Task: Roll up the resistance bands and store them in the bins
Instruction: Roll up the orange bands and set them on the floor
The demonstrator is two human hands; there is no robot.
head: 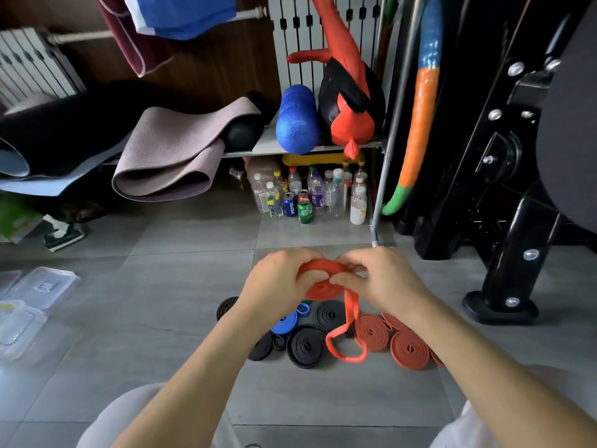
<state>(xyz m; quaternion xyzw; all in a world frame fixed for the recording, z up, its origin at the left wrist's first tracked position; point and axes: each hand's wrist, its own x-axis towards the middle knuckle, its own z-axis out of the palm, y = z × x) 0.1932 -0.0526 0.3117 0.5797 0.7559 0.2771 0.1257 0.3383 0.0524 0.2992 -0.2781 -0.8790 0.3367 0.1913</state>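
Both hands hold a red resistance band [323,287] above the floor, most of it wound into a flat coil. My left hand [274,282] grips the coil's left side. My right hand [381,279] pinches its right edge, and the band's loose tail [347,337] hangs down in a loop. On the floor below lie rolled bands: black coils [307,347], a blue one [286,323] and red coils [408,349]. Clear plastic bins [19,328] with a lid [43,286] sit at the far left.
A shelf holds yoga mats [168,156], a blue foam roller [295,121] and a red bag. Bottles and cans [310,198] stand under it on the grey tiles. A black machine frame [504,221] stands at the right.
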